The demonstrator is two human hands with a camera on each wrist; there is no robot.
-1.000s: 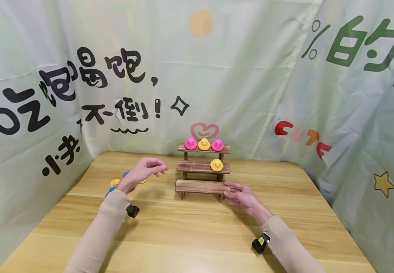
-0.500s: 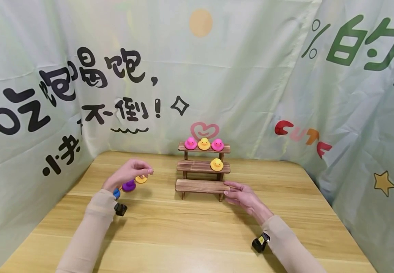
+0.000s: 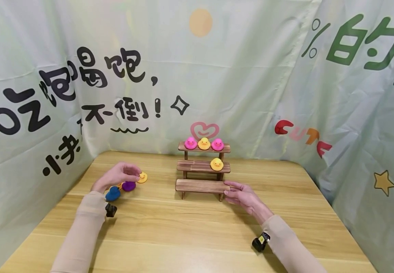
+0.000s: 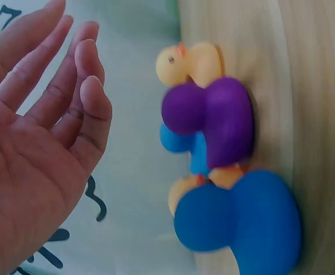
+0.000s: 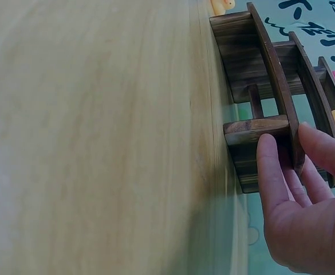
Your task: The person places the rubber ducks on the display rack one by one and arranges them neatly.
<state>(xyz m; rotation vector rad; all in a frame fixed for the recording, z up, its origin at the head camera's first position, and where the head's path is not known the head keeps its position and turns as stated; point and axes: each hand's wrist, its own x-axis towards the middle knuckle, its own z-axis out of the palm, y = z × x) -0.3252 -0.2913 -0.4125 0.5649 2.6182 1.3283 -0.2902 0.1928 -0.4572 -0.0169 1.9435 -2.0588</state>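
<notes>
My left hand (image 3: 118, 175) hovers over a group of rubber ducks on the left of the table, its fingers loosely bent and holding nothing. Right at its fingertips in the head view is a yellow duck (image 3: 143, 177). Beside that one sit a purple duck (image 3: 128, 185) and a blue duck (image 3: 113, 194). The left wrist view also shows a second blue duck (image 4: 176, 137), partly hidden. My right hand (image 3: 246, 198) grips the right end of the lowest step of a three-step wooden display stand (image 3: 200, 185), thumb and fingers around the shelf end (image 5: 290, 129).
The stand's top step carries a pink duck (image 3: 190, 143), a yellow duck (image 3: 204, 144) and another pink duck (image 3: 218, 144). One yellow duck (image 3: 216, 164) sits at the right of the middle step. A printed curtain (image 3: 238, 76) hangs behind the wooden table (image 3: 190, 235).
My left hand has moved left and slightly down, from beside the stand to over the ducks, uncovering the blue and purple ones. My right hand and the stand have stayed put.
</notes>
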